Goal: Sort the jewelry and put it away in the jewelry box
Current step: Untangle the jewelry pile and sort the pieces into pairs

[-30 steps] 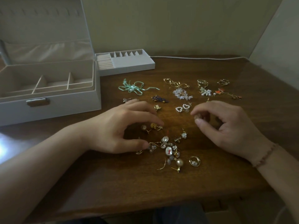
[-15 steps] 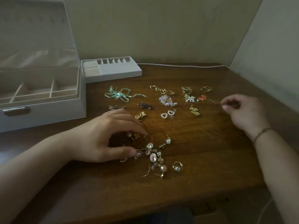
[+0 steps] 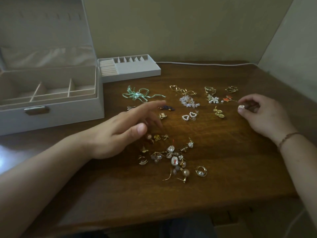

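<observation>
One box, lid up, visible compartments empty; one tray beside it, contents unclear. Jewelry: loose pile mid-table, sorted pairs behind. Left hand spread, holding nothing. Right hand pinches small earring.

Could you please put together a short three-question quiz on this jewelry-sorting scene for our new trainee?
1. True or false: the jewelry box stands open.
2. What does the right hand pinch: A a small pale jewelry piece, B the green ribbon bow, C nothing?
3. Which side of the table does the separate tray stand on, as seen from the head camera?

Key: 1 true; 2 A; 3 the far left, beside the box. The left hand holds nothing.
</observation>
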A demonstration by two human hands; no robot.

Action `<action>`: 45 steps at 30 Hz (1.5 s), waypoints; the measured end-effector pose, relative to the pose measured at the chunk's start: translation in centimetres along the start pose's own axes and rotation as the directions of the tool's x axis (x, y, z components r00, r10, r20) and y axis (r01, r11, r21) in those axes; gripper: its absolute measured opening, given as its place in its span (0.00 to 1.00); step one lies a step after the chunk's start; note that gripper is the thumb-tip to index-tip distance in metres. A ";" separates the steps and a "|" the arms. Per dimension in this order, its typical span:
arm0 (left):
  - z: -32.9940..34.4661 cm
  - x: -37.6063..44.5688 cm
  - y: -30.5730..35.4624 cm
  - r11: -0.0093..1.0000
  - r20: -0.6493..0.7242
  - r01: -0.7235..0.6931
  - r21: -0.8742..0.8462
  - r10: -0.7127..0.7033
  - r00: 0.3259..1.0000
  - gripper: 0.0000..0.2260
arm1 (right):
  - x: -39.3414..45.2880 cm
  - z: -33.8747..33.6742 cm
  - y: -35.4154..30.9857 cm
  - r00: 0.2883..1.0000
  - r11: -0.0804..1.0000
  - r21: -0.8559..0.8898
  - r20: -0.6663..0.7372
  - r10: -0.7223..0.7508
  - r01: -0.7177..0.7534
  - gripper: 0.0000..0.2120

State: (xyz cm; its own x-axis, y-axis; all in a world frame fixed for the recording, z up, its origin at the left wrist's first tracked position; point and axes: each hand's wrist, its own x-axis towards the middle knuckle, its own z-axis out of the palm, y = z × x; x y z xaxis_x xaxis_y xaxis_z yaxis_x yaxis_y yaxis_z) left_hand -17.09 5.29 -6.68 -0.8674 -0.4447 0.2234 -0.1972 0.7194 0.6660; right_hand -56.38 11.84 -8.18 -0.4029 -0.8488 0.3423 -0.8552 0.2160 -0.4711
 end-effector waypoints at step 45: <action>-1.2 0.1 2.0 0.977 0.171 -0.049 0.209 0.013 0.985 0.13 | -9.4 -0.1 -9.7 0.744 0.756 0.341 0.197 -0.639 0.559 0.12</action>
State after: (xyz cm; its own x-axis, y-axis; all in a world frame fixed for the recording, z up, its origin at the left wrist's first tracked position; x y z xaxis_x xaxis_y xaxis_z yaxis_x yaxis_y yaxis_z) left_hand -17.04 6.04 -4.48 -0.9351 -0.3378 0.1070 -0.2457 0.8358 0.4910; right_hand -44.35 17.80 -6.73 0.3107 -0.8642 0.3957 -0.7605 -0.4757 -0.4419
